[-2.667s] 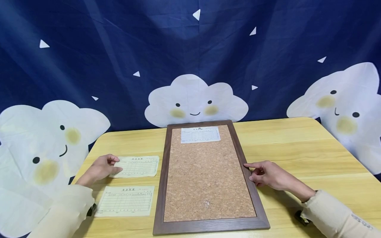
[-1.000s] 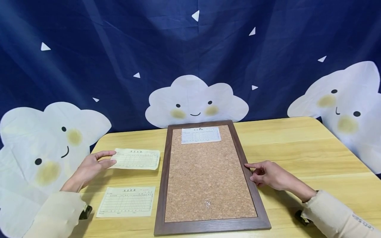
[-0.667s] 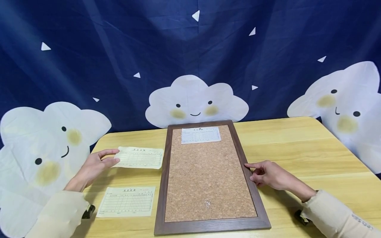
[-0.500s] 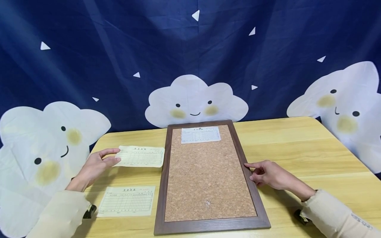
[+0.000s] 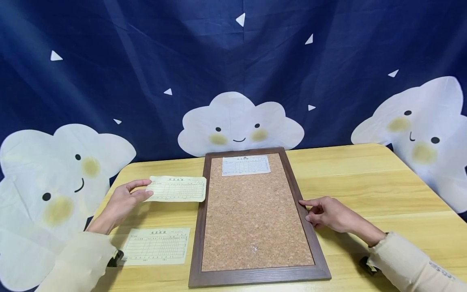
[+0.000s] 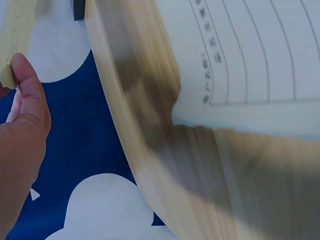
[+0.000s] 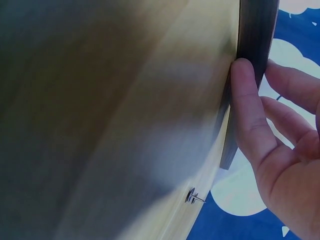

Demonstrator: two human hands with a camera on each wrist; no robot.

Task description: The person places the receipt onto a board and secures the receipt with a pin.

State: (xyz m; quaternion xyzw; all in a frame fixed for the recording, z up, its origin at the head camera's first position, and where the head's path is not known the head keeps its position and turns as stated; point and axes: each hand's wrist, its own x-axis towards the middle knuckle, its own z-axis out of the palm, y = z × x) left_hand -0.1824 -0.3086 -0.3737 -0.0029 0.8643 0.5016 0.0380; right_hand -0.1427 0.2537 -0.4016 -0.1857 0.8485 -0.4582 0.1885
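Note:
My left hand point(image 5: 123, 200) pinches a pale yellow printed form point(image 5: 176, 189) by its left end, thumb and index finger at the edge. The form is raised off the table, and its right end overlaps the left side of a dark-framed corkboard point(image 5: 255, 219). In the left wrist view the same form point(image 6: 19, 35) shows between thumb and fingers. On the corkboard's right edge my right hand point(image 5: 330, 213) holds the frame, index finger on top and thumb against the side. A whitish form point(image 5: 246, 166) lies at the top of the cork. Another yellow form point(image 5: 157, 246) lies below my left hand.
The wooden table point(image 5: 365, 178) reaches back to a blue cloth point(image 5: 153, 48) printed with clouds. A small metal thumbtack point(image 7: 191, 196) stands on the table near the right hand. A light scuff point(image 5: 254, 249) marks the lower cork.
The left hand has lifted the upper yellow form off the table and carried it right and away from the person, to the frame's left edge. The right hand and corkboard have stayed put.

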